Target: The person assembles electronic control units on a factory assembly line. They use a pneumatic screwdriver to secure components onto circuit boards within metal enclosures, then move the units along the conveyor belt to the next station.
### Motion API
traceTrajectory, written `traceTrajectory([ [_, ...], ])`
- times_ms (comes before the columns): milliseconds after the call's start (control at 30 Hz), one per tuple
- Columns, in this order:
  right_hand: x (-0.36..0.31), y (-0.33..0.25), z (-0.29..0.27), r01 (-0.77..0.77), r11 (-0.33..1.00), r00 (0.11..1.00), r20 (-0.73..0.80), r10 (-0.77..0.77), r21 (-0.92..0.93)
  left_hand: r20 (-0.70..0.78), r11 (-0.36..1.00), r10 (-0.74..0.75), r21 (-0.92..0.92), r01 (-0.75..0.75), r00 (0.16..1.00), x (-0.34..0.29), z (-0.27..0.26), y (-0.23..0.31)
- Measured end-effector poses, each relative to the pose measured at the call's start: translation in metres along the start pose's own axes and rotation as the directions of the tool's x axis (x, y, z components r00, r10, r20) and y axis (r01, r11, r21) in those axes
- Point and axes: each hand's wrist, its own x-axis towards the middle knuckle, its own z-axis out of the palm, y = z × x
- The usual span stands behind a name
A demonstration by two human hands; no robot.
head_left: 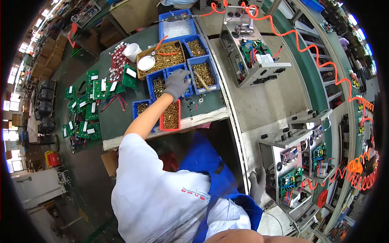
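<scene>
Grey-gloved left hand hung over blue bin, fingers curled, grip hidden; screws in bins clustered round it, presumably for short reaches. Right hand, well apart, was beside chassis, hold unclear.

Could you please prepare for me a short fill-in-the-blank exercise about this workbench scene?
1. The left hand wears a ____ glove.
2. Beside the blue bins, the odd-coloured bin is ____.
3. The circuit boards left of the bins are mainly ____.

Missing words: grey; red; green.
</scene>
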Motion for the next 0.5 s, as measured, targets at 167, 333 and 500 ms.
traceTrajectory([
  [167, -0.013, -0.005, 0.001, -0.074, 0.996, 0.992, -0.1, 0.078, 0.044, -0.014, 0.909, 0.21, 0.37, -0.19, 0.978, 0.099, 0.043, 0.035],
  [333, -0.014, -0.025, -0.006, -0.078, 0.995, 0.983, -0.173, 0.067, -0.061, 0.201, 0.978, -0.083, 0.207, 0.041, 0.976, 0.216, 0.089, -0.041],
  [500, -0.014, -0.012, -0.011, -0.104, 0.994, 0.968, -0.232, 0.094, -0.031, 0.498, 0.911, -0.277, 0.407, 0.061, 0.822, 0.238, 0.085, 0.009],
])
